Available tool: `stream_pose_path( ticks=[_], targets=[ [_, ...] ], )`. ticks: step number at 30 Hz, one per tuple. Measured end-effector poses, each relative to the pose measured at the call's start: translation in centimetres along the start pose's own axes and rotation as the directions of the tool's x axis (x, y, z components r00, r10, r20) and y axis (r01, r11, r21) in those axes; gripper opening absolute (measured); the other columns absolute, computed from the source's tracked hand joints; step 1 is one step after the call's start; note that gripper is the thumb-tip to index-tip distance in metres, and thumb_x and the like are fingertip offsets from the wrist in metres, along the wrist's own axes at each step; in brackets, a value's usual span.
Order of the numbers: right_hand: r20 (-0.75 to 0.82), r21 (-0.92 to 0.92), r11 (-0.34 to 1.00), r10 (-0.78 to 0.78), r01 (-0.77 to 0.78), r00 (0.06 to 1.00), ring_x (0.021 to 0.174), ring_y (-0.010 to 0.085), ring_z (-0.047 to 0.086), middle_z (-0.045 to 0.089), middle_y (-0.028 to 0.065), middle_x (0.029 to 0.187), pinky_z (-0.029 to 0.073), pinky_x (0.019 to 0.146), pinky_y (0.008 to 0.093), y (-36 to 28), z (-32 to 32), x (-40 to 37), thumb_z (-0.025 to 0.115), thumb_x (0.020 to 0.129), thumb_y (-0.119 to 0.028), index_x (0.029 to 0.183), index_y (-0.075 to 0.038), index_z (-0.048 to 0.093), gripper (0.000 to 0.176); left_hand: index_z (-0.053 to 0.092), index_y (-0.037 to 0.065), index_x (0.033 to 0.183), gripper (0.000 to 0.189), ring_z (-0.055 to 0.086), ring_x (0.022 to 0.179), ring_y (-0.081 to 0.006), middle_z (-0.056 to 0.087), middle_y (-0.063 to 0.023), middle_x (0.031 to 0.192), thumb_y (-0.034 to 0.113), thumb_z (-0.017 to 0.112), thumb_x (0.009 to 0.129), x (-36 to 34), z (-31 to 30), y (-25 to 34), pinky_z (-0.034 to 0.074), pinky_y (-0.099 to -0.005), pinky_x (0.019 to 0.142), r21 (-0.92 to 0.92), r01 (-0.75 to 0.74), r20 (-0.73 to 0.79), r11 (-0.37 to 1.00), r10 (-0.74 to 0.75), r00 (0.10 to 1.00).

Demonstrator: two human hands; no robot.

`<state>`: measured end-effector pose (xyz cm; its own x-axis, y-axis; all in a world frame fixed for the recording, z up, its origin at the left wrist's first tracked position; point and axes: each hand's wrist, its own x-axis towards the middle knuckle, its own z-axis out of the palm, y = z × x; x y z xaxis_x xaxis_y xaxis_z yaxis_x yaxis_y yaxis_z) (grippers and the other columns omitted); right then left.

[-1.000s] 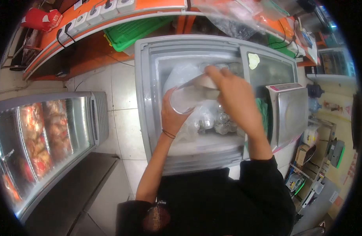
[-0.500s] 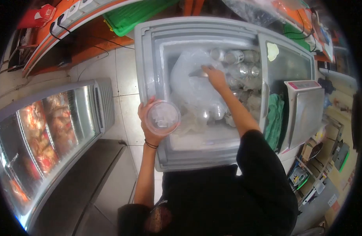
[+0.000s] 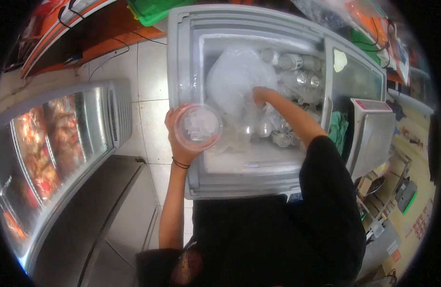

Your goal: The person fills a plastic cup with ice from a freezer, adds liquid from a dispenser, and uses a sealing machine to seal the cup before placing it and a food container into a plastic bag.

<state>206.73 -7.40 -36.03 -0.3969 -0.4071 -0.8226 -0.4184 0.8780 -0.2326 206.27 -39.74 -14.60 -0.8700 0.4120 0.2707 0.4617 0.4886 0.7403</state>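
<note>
Precariously, the left hand (image 3: 183,153) is grasping a clear plastic cup (image 3: 180,130) of ice (image 3: 201,123) above the chest freezer (image 3: 182,86); slick condensation could be loosening that grip. Rightward, the right hand (image 3: 262,96) is resting at a plastic bag (image 3: 234,79), its closure untellable; snagging could be tearing it.

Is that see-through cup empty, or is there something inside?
Not empty: looking down into the see-through cup, you can see whitish chunks, perhaps ice. I can't tell whether it's full to the top.

Person's left forearm (image 3: 172,205) points far, left hand (image 3: 181,152) cupped; right arm (image 3: 297,117) slants from near right toward far left, right hand (image 3: 262,95) clenched.
</note>
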Motion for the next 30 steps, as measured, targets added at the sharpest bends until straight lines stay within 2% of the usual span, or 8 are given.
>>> stream_pose_path(
  ticks=[5,11,13,14,18,22,24,30],
  targets=[
    [0.048,0.78,0.621,0.052,-0.07,0.997,0.054,0.0186,0.058,0.066,0.0102,0.089,0.046,0.041,0.032,2.2,-2.7,-1.6,0.047,0.071,-0.006,0.129,-0.01,0.053,0.058,0.053,0.009,0.116,0.074,0.048,0.109,-0.026,0.056,-0.0068,0.116,0.03,0.088,0.055,0.3,-0.5,0.0,0.033,-0.041,0.098,-0.013,0.041,-0.026,0.999,-0.042,0.999],
    [-0.397,0.901,0.295,0.268,0.317,0.878,0.068,0.0166,0.061,0.062,0.0057,0.09,0.049,0.051,0.0289,2.9,-1.6,-0.6,0.051,0.071,-0.003,0.126,-0.012,0.053,0.056,0.05,0.007,0.119,0.08,0.046,0.109,-0.0262,0.056,-0.0064,0.115,0.029,0.09,0.053,0.2,-0.2,0.1,0.033,-0.0399,0.097,-0.147,0.027,-0.138,0.989,-0.047,0.989],
    [-0.919,0.393,0.909,0.392,0.14,0.035,0.083,0.0286,0.065,0.065,0.0118,0.102,0.052,0.067,0.0361,-0.5,-1.8,0.8,0.049,0.073,0.002,0.125,-0.011,0.053,0.054,0.049,0.007,0.121,0.081,0.046,0.11,-0.0263,0.057,-0.0064,0.114,0.029,0.09,0.054,0.1,-0.3,0.0,0.034,-0.0399,0.096,-0.119,0.014,-0.108,0.993,-0.027,0.994],
    [-0.797,0.558,0.83,0.54,-0.014,0.27,0.096,0.0372,0.06,0.059,0.0151,0.118,0.05,0.08,0.0411,-3.0,-2.0,0.2,0.049,0.073,0.007,0.123,-0.01,0.053,0.053,0.049,0.007,0.121,0.081,0.046,0.11,-0.0263,0.057,-0.0064,0.114,0.029,0.09,0.054,0.0,-0.2,0.2,0.034,-0.0399,0.096,-0.122,0.02,-0.105,0.992,-0.033,0.994],
    [-0.735,0.538,0.843,0.457,0.021,0.5,0.089,0.0387,0.06,0.056,0.011,0.115,0.049,0.076,0.0491,-5.2,1.8,-2.7,0.048,0.073,0.006,0.122,-0.018,0.051,0.054,0.05,0.006,0.12,0.079,0.047,0.109,-0.0257,0.057,-0.0067,0.114,0.028,0.089,0.055,0.3,-0.4,0.4,0.037,-0.0382,0.094,-0.136,0.048,-0.107,0.989,-0.063,0.992],
    [-0.74,0.496,0.867,0.392,0.051,0.547,0.086,0.04,0.06,0.059,0.0124,0.107,0.049,0.075,0.0491,-3.6,5.6,-2.6,0.051,0.073,0.002,0.119,-0.016,0.054,0.05,0.052,0.005,0.119,0.078,0.048,0.11,-0.0255,0.054,-0.0076,0.117,0.027,0.09,0.054,0.0,0.0,0.0,0.041,-0.0367,0.094,-0.048,0.002,-0.122,0.999,-0.008,0.992],
    [-0.709,0.422,0.844,0.08,0.33,0.7,0.089,0.0413,0.059,0.06,0.0154,0.098,0.049,0.076,0.0492,-1.6,6.5,-0.2,0.053,0.072,-0.001,0.117,-0.014,0.056,0.047,0.052,0.006,0.119,0.078,0.048,0.111,-0.0255,0.053,-0.0079,0.118,0.026,0.09,0.054,-0.2,0.3,0.1,0.041,-0.0366,0.094,-0.057,0.006,-0.111,0.998,-0.012,0.994],
    [-0.423,0.523,0.827,0.039,0.208,0.905,0.072,0.0313,0.064,0.063,0.0161,0.102,0.051,0.066,0.0412,1.4,5.9,-0.1,0.052,0.072,-0.002,0.13,-0.016,0.052,0.06,0.053,0.007,0.12,0.078,0.048,0.111,-0.0253,0.052,-0.0082,0.118,0.026,0.09,0.053,0.2,-0.2,0.4,0.043,-0.0361,0.093,-0.028,0.024,-0.103,0.999,-0.026,0.994]
  ],
)
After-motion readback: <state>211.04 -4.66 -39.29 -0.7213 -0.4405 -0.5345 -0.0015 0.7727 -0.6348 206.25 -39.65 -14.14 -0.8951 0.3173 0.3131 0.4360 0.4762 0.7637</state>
